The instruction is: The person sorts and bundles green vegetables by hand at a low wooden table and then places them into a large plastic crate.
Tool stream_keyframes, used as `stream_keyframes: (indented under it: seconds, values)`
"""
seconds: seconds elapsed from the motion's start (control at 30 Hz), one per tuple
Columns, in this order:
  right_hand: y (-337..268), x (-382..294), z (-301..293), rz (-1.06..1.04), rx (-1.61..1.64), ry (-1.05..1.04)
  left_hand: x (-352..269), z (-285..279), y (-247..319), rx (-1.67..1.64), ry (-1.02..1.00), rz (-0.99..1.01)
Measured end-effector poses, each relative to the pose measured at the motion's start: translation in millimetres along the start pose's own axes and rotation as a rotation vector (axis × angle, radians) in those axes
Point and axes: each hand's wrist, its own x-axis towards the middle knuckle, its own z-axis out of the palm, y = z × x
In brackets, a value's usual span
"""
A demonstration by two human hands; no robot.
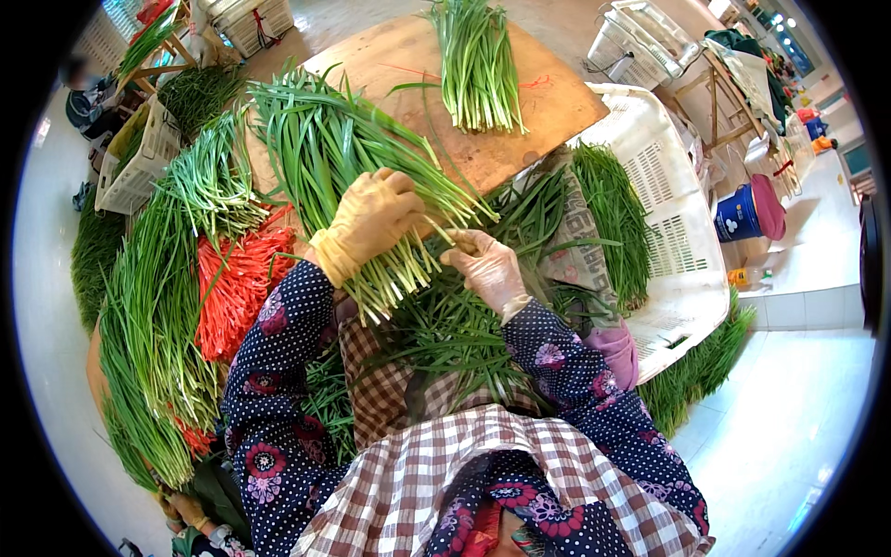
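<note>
My left hand [376,216], in a yellow rubber glove, grips a loose bunch of garlic chives [313,143] from above. The leafy ends fan over a wooden board, while the pale cut ends stick out towards my lap. Just right of it, my right hand [491,268], in a thin translucent glove, pinches the pale end of a stalk [437,230] between thumb and fingers. Loose green leaves [452,334] cover my lap and the brown checked apron [379,383]. A neat chive bundle [480,76] lies at the board's far side.
The wooden board [550,90] spreads before me. Red plastic ties [240,292] and heaped chives [156,278] lie to the left. A white plastic crate [679,209] holding chives stands right, near a blue bucket [738,212]. A co-worker's gloved hands [184,508] show at lower left.
</note>
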Motion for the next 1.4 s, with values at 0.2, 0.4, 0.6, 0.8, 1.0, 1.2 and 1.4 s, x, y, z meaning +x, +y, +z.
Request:
stream_keyframes:
  seconds: [0.2,0.4,0.6,0.8,1.0,1.2,1.4]
  values:
    - [9.5,33.5,35.8,-0.383,-0.311,0.210,-4.5,1.8,-3.2,-0.028,-0.022,0.027]
    - [-3.9,27.4,39.1,-0.383,-0.578,0.382,-3.0,-0.1,0.3,-0.046,-0.069,0.012]
    - [20.0,25.5,26.9,-0.411,-0.588,0.360,-3.2,-11.6,4.2,-0.001,-0.017,0.034]
    - [54.8,-21.5,-53.9,-0.349,-0.921,-0.168,-15.5,-12.8,-3.9,-0.086,-0.090,0.029]
    - [22.4,-29.8,-63.1,-0.540,-1.208,-0.050,6.3,-10.9,-9.8,-0.154,-0.101,-0.100]
    - [-11.9,22.2,-7.5,-0.984,-1.217,0.347,38.2,-3.0,-12.2,0.067,-0.107,-0.061]
    - [-10.4,46.5,-10.0,-0.946,-1.144,0.374,37.4,17.0,-29.0,-0.054,-0.137,-0.088]
